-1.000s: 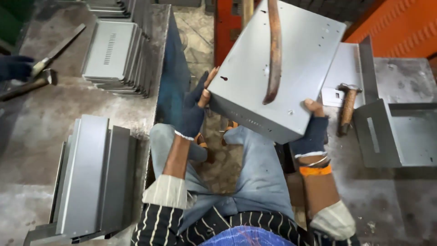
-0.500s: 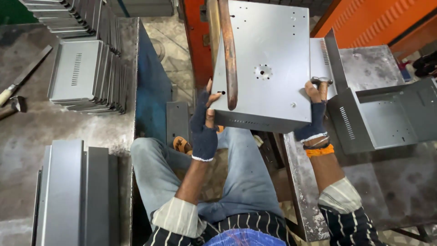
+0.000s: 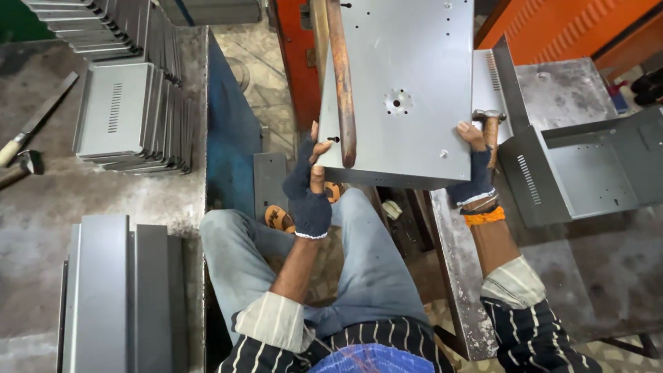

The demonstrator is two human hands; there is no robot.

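The big grey metal sheet (image 3: 407,90) was tilted before and now sits straight, with the left hand (image 3: 309,190) and right hand (image 3: 475,169) fingers gripping its bottom corners.

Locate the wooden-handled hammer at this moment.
In the head view, the wooden-handled hammer lies on the grey metal bench at the right, just beside the right hand that grips the grey sheet-metal panel.
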